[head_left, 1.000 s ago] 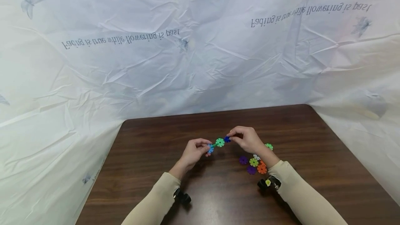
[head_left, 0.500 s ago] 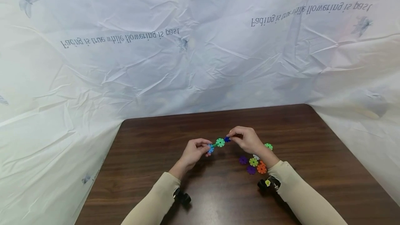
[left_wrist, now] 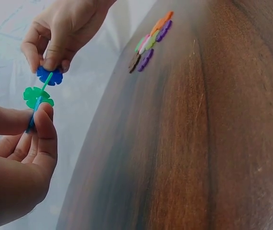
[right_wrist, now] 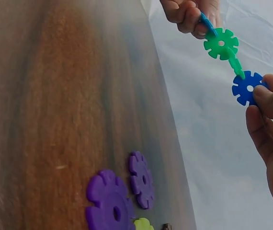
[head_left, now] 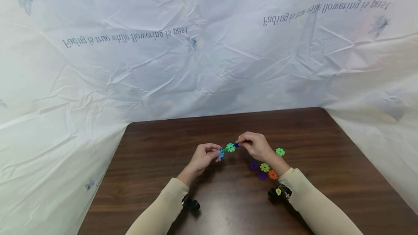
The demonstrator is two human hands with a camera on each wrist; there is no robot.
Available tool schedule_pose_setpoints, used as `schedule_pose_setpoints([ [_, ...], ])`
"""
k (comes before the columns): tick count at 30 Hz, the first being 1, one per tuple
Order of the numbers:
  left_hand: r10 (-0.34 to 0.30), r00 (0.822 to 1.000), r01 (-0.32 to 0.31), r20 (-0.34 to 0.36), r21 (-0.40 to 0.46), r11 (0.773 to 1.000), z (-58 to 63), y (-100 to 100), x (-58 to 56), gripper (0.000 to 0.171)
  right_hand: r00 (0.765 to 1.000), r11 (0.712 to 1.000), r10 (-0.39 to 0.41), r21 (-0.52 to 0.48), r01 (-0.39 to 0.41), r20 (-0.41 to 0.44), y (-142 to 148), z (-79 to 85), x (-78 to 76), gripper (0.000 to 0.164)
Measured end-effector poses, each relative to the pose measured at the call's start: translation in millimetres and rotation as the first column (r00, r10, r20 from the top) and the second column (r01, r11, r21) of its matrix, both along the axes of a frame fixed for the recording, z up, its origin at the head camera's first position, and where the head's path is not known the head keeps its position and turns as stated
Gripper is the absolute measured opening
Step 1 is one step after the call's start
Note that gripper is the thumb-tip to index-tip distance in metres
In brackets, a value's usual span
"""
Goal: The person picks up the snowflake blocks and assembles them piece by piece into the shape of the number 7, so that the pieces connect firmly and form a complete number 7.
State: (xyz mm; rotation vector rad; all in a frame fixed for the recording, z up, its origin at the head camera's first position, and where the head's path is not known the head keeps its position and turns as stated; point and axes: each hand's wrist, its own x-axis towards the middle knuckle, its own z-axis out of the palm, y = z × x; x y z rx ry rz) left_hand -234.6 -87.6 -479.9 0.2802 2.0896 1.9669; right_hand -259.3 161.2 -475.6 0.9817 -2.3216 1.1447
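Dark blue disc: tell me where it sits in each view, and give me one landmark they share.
Head: dark blue disc right of and below the picture's centre, pinched by the right hand.
Left wrist: dark blue disc in the upper left, just below the right hand.
Right wrist: dark blue disc near the right edge, above mid-height.
Shared landmark: the light blue disc, held in the left hand.

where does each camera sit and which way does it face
Head: on the head, facing forward and down at the table; both sleeves, left grip and right grip show.
Left wrist: on that wrist, facing its nearby left grip; right grip beyond.
Right wrist: on that wrist, facing right grip; left grip at top.
Shared: both wrist views show the dark blue notched disc and purple notched discs.
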Motion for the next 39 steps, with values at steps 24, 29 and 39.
schedule_pose_setpoints([
  [24,0.022,1.0,-0.022,-0.019,-0.02,1.0,-3.2,-1.4,2.3,0.021,0.998,1.0,0.019,-0.003,-0.019,-0.063,-7.1,-1.3,3.8,0.025],
  [29,0.006,1.0,-0.006,-0.025,-0.012,1.0,-5.3,-2.1,1.4,0.022,0.999,1.0,0.026,0.001,-0.026,-0.042,-4.0,-3.2,3.3,0.024],
  [39,-0.002,1.0,0.001,-0.024,-0.026,1.0,-6.5,-3.6,0.4,0.024,0.998,0.998,0.056,0.015,-0.056,-0.014,-0.9,-4.1,4.2,0.021],
])
